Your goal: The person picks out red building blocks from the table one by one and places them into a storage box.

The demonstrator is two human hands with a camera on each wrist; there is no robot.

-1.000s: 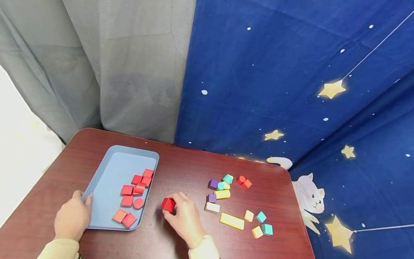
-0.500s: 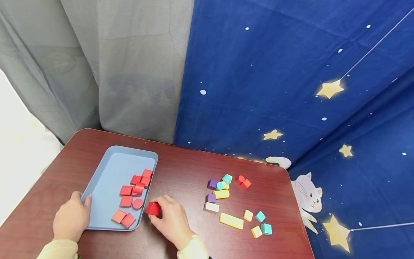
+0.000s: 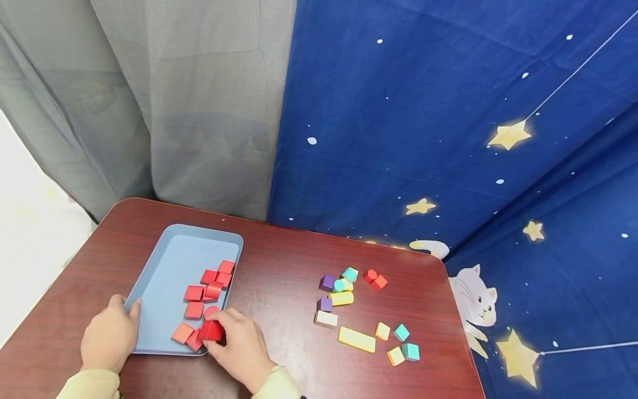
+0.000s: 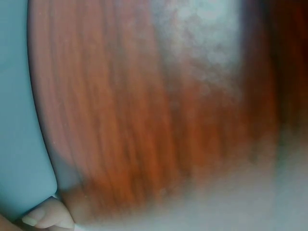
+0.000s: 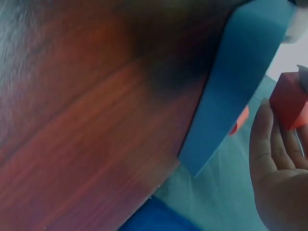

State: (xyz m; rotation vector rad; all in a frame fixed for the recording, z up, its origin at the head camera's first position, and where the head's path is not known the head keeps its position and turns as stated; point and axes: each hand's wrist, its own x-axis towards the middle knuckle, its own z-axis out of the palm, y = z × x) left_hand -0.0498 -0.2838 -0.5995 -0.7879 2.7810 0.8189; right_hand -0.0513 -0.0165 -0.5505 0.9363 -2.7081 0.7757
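In the head view my left hand [image 3: 109,337] grips the left wall of a shallow blue-grey tray [image 3: 185,254], thumb over the rim. Its wrist view shows one fingertip [image 4: 42,214] at the tray's corner. My right hand [image 3: 243,344] pinches a red block [image 3: 211,331] above the tray's front right corner. In the right wrist view the held block [image 5: 290,101] sits between thumb and fingers, beyond the tray wall [image 5: 236,82]. Several red blocks [image 3: 194,310] lie along the tray's right side. A round red block [image 3: 211,312] is partly hidden by the right hand.
Right of the tray, the brown table [image 3: 279,266] bears purple blocks [image 3: 327,283], a long yellow block [image 3: 356,339], a white block [image 3: 326,319], teal blocks [image 3: 410,352] and two red blocks [image 3: 379,282]. A grey curtain [image 3: 214,111] and a blue curtain [image 3: 374,138] hang behind.
My right hand has moved left with the red block, from the bare table to over the tray's front right corner. The left hand stays on the tray's left side.
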